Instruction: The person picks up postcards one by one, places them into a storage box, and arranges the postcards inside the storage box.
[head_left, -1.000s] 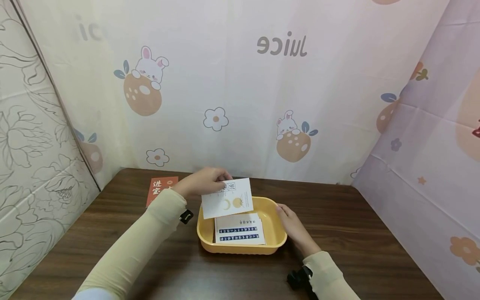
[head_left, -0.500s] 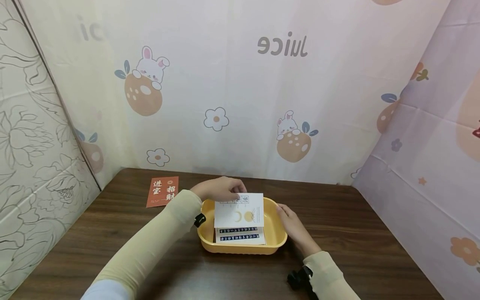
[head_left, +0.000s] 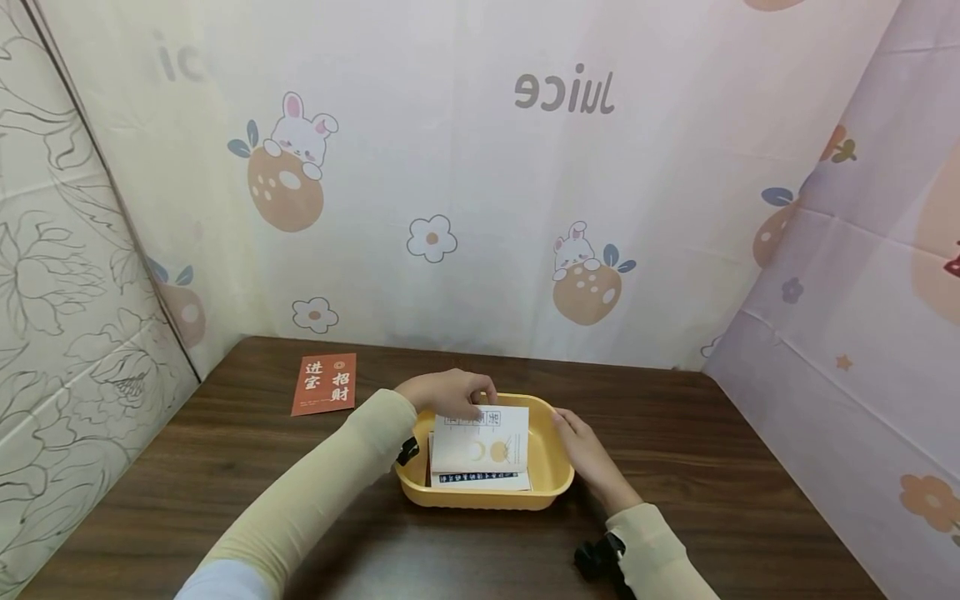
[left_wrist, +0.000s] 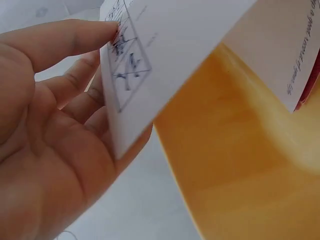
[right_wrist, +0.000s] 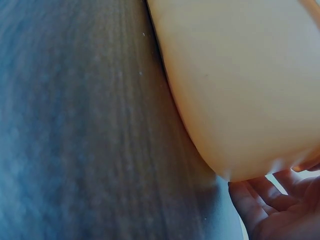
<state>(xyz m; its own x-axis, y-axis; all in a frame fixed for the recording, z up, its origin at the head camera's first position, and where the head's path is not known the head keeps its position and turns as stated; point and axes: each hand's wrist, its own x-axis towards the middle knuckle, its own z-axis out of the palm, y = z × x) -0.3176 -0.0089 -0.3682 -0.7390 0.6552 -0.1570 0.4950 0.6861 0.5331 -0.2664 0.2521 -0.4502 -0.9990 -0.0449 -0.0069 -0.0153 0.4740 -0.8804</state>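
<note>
Over the yellow plastic basin (head_left: 558,487), my left hand (head_left: 450,393) pinches a white card (head_left: 480,458) by its far edge. Black characters in boxes and a yellow moon are printed on the card. In the left wrist view, the thumb lies on the card's printed face and the fingers are behind it. Beneath it, a white card with dark-blue text bands (head_left: 517,482) lies in the basin, mostly covered. My right hand (head_left: 588,454) holds the basin's right side at the rim, its fingers against the outer wall in the right wrist view.
A red card with white characters (head_left: 324,385) lies on the dark wooden table (head_left: 735,500), left of the basin. Patterned curtains (head_left: 480,167) stand behind the table and at both sides. A black wrist device (head_left: 600,558) sits on the right forearm.
My left hand has moved right and down with the white card, which has gone from above the basin's left rim to lower over the banded card. The right hand stays at the basin.
</note>
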